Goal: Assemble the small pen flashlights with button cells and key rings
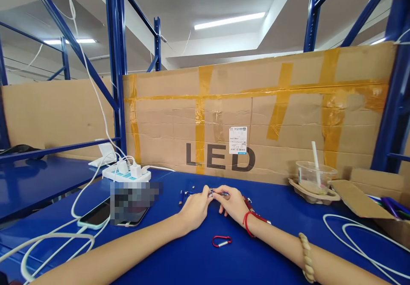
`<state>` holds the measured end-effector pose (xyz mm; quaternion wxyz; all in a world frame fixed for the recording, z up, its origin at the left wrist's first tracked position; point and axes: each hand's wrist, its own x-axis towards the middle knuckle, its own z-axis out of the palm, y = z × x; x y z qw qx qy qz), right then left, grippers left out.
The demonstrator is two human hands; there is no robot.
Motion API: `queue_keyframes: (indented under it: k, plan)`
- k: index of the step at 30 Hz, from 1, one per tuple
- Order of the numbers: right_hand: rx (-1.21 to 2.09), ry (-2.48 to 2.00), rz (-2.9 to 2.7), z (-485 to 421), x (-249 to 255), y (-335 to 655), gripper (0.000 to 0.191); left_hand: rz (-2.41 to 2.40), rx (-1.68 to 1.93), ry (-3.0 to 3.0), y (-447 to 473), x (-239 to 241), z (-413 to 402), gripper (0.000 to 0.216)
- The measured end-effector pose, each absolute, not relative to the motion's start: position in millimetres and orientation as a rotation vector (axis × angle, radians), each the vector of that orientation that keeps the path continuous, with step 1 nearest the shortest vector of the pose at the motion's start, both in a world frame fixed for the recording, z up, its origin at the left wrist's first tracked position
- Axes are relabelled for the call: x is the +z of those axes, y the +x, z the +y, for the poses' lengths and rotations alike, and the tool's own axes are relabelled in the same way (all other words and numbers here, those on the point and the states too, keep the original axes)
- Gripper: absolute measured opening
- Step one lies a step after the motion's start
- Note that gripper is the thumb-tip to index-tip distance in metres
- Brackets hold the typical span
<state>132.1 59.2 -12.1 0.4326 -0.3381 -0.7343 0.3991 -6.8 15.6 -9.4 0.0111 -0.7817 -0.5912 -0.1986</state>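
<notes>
My left hand (196, 209) and my right hand (232, 202) meet over the middle of the blue table, fingertips pinched together. Between them they grip a small silver-and-blue metal piece (211, 193), mostly covered by the fingers, so its exact kind does not show. Just left of my left hand lie small blue parts with metal ends (181, 197). Beside and partly behind my right hand are red parts with metal ends (261, 218). Nearer to me, apart from both hands, lies a red carabiner (221, 241) with a silver gate.
A white power strip (126, 175) with chargers and cables stands at the left, near phones (96, 213). At the right are a clear cup with a straw (315, 176), an open cardboard box (368, 199) and a white cable (352, 238). A cardboard wall (160, 127) closes the back.
</notes>
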Motion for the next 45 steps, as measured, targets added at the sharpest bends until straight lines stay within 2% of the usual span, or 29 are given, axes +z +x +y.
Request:
queue_keyframes:
  k: [9, 16, 22, 36, 45]
  plan:
    - [0.903, -0.961, -1.803, 66, -11, 137, 0.029, -1.842, -0.399, -2.315, 13, -3, 25, 0.017]
    - [0.936, -0.861, -1.780, 62, -10, 144, 0.035, -1.776, -0.609, -2.404, 6, -6, 25, 0.016]
    - [0.943, -0.807, -1.853, 54, -11, 163, 0.026, -1.489, -0.778, -2.723, -1, -4, 19, 0.011]
    - [0.796, -0.746, -1.999, 52, -11, 169, 0.028, -1.407, -0.739, -2.811, -3, -3, 12, 0.009]
    - [1.019, -0.866, -1.960, 55, -14, 168, 0.031, -1.285, -0.687, -2.738, -3, -1, 15, 0.025]
